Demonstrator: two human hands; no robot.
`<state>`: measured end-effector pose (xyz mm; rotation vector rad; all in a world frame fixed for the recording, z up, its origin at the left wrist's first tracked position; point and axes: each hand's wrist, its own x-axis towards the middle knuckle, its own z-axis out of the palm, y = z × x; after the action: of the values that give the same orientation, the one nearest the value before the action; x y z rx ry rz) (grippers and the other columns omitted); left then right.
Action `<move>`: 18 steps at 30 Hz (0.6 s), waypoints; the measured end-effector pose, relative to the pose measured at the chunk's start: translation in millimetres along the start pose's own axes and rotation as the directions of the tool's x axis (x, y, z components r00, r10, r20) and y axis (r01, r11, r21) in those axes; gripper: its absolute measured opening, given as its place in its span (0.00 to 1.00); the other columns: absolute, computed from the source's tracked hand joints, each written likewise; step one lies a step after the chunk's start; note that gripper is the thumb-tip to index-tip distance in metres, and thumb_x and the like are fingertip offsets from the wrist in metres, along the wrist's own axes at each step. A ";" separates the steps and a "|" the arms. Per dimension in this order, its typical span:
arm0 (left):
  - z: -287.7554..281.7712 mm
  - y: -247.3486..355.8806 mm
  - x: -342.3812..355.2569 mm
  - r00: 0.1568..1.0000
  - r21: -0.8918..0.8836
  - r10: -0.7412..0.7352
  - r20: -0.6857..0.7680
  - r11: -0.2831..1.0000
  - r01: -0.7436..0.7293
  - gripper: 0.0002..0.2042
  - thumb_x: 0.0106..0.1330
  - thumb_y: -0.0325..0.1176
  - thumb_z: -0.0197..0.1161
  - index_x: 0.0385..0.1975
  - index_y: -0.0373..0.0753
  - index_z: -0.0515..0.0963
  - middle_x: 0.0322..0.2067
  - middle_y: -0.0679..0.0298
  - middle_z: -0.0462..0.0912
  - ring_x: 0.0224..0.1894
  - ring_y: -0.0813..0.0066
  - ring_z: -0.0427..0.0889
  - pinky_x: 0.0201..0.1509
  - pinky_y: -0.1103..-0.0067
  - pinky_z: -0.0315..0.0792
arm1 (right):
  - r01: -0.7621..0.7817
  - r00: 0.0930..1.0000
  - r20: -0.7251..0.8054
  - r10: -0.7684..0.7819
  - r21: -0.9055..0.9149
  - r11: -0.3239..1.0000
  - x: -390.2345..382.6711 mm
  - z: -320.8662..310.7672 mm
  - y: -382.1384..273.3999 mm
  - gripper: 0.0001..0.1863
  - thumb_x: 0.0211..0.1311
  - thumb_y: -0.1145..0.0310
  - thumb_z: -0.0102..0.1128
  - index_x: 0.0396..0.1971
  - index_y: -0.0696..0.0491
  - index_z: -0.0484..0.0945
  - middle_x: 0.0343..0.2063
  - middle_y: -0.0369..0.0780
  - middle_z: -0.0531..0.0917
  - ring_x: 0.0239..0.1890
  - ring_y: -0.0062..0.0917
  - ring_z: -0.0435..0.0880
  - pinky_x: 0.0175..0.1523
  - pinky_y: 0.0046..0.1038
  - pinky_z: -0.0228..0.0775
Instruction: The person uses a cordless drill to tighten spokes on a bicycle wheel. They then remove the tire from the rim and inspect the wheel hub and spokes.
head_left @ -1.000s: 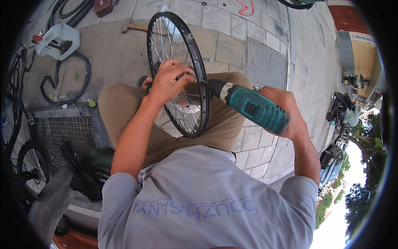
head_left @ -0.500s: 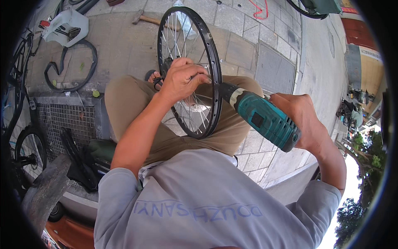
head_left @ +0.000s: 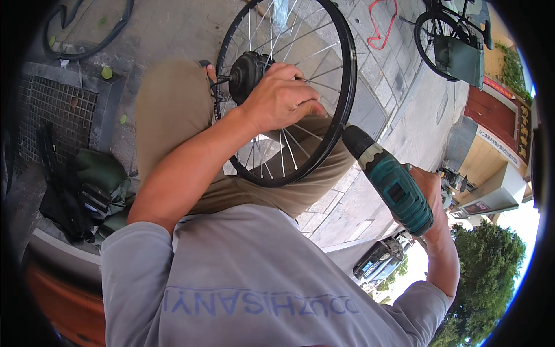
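Observation:
A black-rimmed spoked wheel (head_left: 348, 75) stands tilted between my knees, its black hub (head_left: 247, 78) turned toward the left. My left hand (head_left: 284, 99) reaches in among the spokes, thumb and fingers pinched round a spoke close to the inner side of the rim. In my right hand (head_left: 428, 186) is a teal cordless drill (head_left: 399, 194), gripped by its handle, which the drill body mostly hides. The drill's black nose points at the outer side of the rim, opposite my left fingertips. A short bit seems to meet the rim there.
On the left lie a black inner tube (head_left: 124, 34), a metal grate (head_left: 55, 107) and a dark green bag (head_left: 101, 173). A red cord (head_left: 378, 26) rests on the paving ahead. A parked bicycle (head_left: 430, 43) stands at the far right, and a car (head_left: 381, 260) farther off.
The view has swung to the right. The wheel now shows more of its side and hub. Both hands keep their hold, and the drill still points at the rim, at a steeper angle.

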<state>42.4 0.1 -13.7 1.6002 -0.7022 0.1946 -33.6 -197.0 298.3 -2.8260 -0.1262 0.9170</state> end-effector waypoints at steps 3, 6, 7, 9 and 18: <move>1.6 0.9 -1.6 1.000 0.004 -0.017 -0.010 1.000 0.017 0.06 0.58 0.41 0.76 0.27 0.49 0.88 0.28 0.71 0.85 0.45 0.61 0.81 0.58 0.67 0.72 | 0.046 0.998 -0.029 -0.047 -0.036 0.998 1.0 -0.7 0.5 0.12 0.44 0.73 0.73 0.24 0.53 0.75 0.20 0.39 0.75 0.18 0.34 0.76 0.25 0.30 0.69; 4.1 1.8 -4.5 1.000 0.009 -0.024 -0.009 1.000 0.025 0.07 0.57 0.44 0.76 0.27 0.50 0.88 0.28 0.70 0.85 0.46 0.61 0.81 0.59 0.66 0.71 | 0.069 0.997 -0.016 -0.071 -0.091 0.993 -0.6 -2.4 -1.2 0.12 0.43 0.74 0.73 0.25 0.52 0.76 0.20 0.39 0.75 0.19 0.37 0.77 0.24 0.31 0.71; 4.8 1.5 -4.9 1.000 0.001 -0.025 -0.015 1.000 0.025 0.08 0.57 0.44 0.76 0.28 0.50 0.88 0.28 0.70 0.85 0.47 0.61 0.81 0.60 0.66 0.71 | 0.086 0.996 -0.001 -0.086 -0.108 0.991 -1.0 -2.4 -0.2 0.12 0.43 0.75 0.73 0.26 0.52 0.76 0.21 0.39 0.76 0.19 0.37 0.77 0.24 0.32 0.71; 6.4 1.0 -6.2 1.000 -0.007 -0.026 -0.017 1.000 0.025 0.09 0.57 0.45 0.76 0.28 0.49 0.89 0.28 0.69 0.85 0.47 0.61 0.81 0.61 0.65 0.70 | 0.054 0.998 0.020 -0.052 -0.116 0.992 -0.6 -5.7 -3.1 0.12 0.43 0.76 0.73 0.27 0.52 0.77 0.21 0.40 0.76 0.20 0.38 0.78 0.24 0.33 0.71; 6.5 -1.4 -7.4 0.999 -0.054 -0.022 -0.037 0.998 0.020 0.09 0.57 0.44 0.76 0.29 0.48 0.89 0.29 0.69 0.86 0.48 0.61 0.80 0.61 0.64 0.69 | 0.088 0.995 0.060 -0.076 -0.237 0.968 -0.2 -0.3 -5.8 0.10 0.44 0.75 0.74 0.28 0.51 0.81 0.23 0.40 0.81 0.23 0.40 0.82 0.28 0.35 0.75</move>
<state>35.4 -3.7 -19.7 1.5483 -0.6567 0.1883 -33.8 -191.3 299.7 -2.9885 -0.3827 1.0180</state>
